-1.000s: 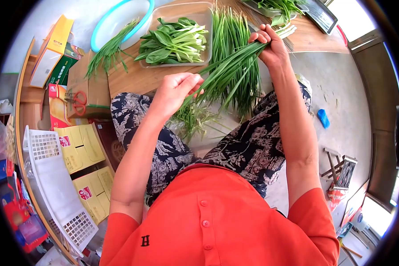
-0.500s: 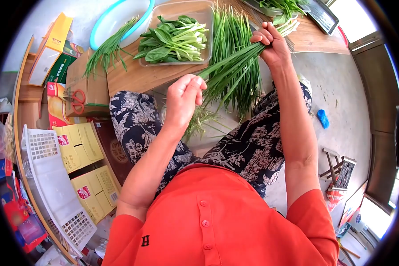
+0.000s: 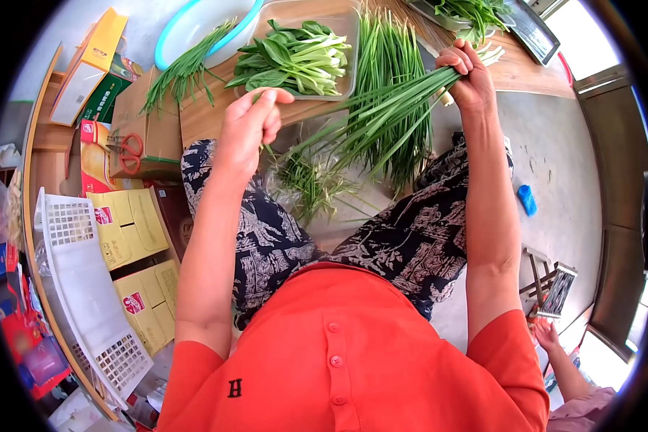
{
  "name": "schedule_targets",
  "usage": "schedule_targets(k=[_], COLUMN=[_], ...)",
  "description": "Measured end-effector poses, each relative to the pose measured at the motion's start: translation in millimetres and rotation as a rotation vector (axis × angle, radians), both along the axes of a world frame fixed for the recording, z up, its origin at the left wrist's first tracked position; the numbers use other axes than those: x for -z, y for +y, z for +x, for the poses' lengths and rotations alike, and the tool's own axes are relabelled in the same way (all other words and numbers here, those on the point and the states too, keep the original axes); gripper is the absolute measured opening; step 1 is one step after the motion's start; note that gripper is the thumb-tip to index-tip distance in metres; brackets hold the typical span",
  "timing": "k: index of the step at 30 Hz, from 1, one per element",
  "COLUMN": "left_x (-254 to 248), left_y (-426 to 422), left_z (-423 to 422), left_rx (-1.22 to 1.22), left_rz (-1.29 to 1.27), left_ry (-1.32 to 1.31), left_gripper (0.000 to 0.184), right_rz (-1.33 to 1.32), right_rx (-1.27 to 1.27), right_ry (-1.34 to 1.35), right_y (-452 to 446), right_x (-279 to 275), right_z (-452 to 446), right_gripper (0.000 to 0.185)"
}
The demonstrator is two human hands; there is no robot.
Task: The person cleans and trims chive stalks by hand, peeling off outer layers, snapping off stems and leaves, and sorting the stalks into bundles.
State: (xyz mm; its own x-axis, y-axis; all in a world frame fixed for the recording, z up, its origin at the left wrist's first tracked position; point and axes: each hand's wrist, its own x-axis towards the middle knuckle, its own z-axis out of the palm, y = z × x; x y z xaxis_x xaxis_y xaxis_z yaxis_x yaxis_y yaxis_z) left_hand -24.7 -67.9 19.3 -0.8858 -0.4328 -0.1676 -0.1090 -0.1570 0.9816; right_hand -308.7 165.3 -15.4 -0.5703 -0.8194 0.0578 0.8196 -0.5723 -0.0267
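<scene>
My right hand [image 3: 471, 81] is closed around the stem ends of a bunch of garlic chives [image 3: 389, 122]. Their long leaves fan down to the left, in front of a larger pile of garlic chives [image 3: 390, 61] at the table edge. To the left, apart from the bunch, my left hand [image 3: 250, 129] is closed in a pinch, its index finger pointing right. A bit of green leaf shows below its fingers; the rest is hidden. Between my knees lies a heap of leaf scraps [image 3: 313, 180], partly on clear plastic.
Leafy greens [image 3: 295, 57] fill a clear tray on the wooden table [image 3: 216, 108]. A blue-rimmed basin [image 3: 167, 43] has chives over its edge. Red-handled scissors [image 3: 130, 153] are at a carton, left. Another person's hand [image 3: 547, 335] shows lower right, near a folding stool [image 3: 554, 288].
My left hand has moved left and up, away from the chive leaves. The bunch in my right hand has shifted slightly right. Another person's arm has appeared at lower right.
</scene>
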Motion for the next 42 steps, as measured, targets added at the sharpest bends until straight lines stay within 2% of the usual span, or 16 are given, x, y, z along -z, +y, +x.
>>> schedule_targets(k=[1,3,5,11,15,17,25,27,28,30,31,33,35,38,40,42], left_x=[1.5,10.5,30.0,60.4,60.8,56.3,50.3,56.5,60.5,66.5,68.5,70.7,71.7,78.9,81.4,79.7], left_y=[1.9,6.0,3.1,23.8,26.3,26.1,21.4,22.1,21.3,18.7,18.3,20.7,29.1,37.7,36.1,32.9], left_z=[-7.2,-20.0,-26.4,-31.1,-32.5,-28.0,-17.3,-16.9,-18.7,-27.0,-31.4,-37.9,-41.3,-39.6,-35.8,-29.5], left_rx=[0.031,-0.031,0.198,0.315,0.443,0.436,0.613,0.513,0.514,0.226,0.225,0.320,0.446,0.488,0.575,0.552], left_rz=[-0.209,-0.268,-0.212,-0.041,0.053,0.311,0.378,0.115,0.115,-0.205,-0.204,-0.108,0.014,0.048,0.284,0.395], left_ry=[-0.008,-0.056,-0.035,-0.163,-0.250,-0.318,-0.253,-0.293,-0.292,-0.209,-0.209,-0.149,-0.272,-0.354,-0.375,-0.382], left_gripper=[0.025,0.029,0.030,0.035,0.036,0.036,0.041,0.039,0.039,0.038,0.038,0.037,0.036,0.035,0.033,0.032], right_rz=[0.001,0.000,-0.001,0.036,0.054,0.070,0.105,0.103,0.096,0.090,0.088,0.086,0.090,0.090,0.082,0.094], right_rx=[-0.014,-0.032,-0.046,-0.037,-0.015,-0.006,-0.012,-0.014,-0.031,-0.048,-0.051,-0.062,-0.065,-0.076,-0.093,-0.083], right_ry=[0.002,0.019,0.035,0.081,0.132,0.138,0.169,0.163,0.164,0.166,0.178,0.190,0.227,0.226,0.224,0.243], right_y=[-0.2,-0.8,-2.0,0.8,-0.1,1.4,0.0,-0.3,-0.6,-1.4,-1.7,-3.4,-3.5,-3.1,-2.6,-2.1], right_x=[1.1,3.1,4.2,3.7,4.1,4.7,6.3,5.4,5.3,4.5,3.9,3.1,2.3,2.8,3.6,3.3], right_z=[-0.3,-2.6,-3.9,-4.4,-5.3,-7.1,-7.6,-6.8,-6.2,-4.6,-3.7,-1.8,-1.2,-3.0,-3.8,-3.7], right_gripper=[0.018,0.018,0.018,0.019,0.020,0.021,0.020,0.020,0.020,0.020,0.020,0.020,0.020,0.020,0.020,0.020])
